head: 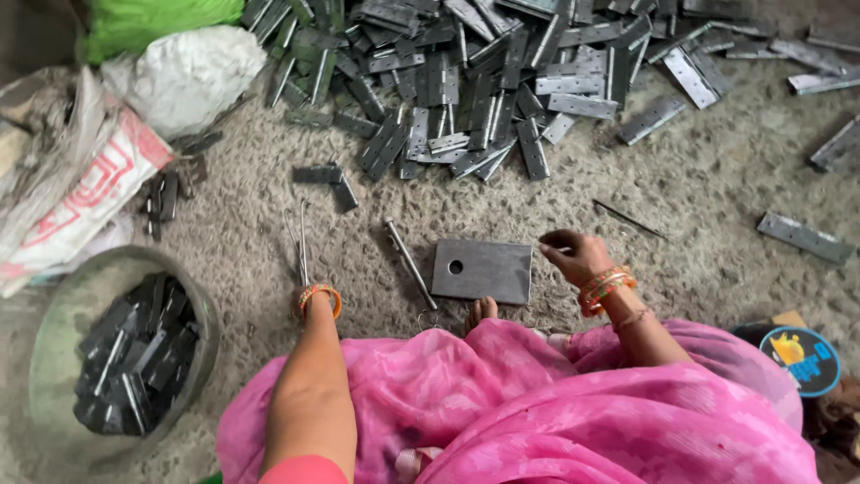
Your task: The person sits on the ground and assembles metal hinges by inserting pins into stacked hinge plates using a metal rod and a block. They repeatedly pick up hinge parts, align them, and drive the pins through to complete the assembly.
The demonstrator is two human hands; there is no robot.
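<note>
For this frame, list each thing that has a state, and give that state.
Left hand: on the floor, gripping thin metal rods.
Right hand: fingers pinched above the floor, contents unclear.
Steel block: flat, round hole showing, untouched.
Punch tool: lying loose.
Hinge pile: heaped, mostly folded.
Basin: partly filled with hinges.

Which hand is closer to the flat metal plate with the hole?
Right. The right hand hovers just past the flat metal plate's right edge. The left hand is farther off to its left, beyond the metal rod.
</note>
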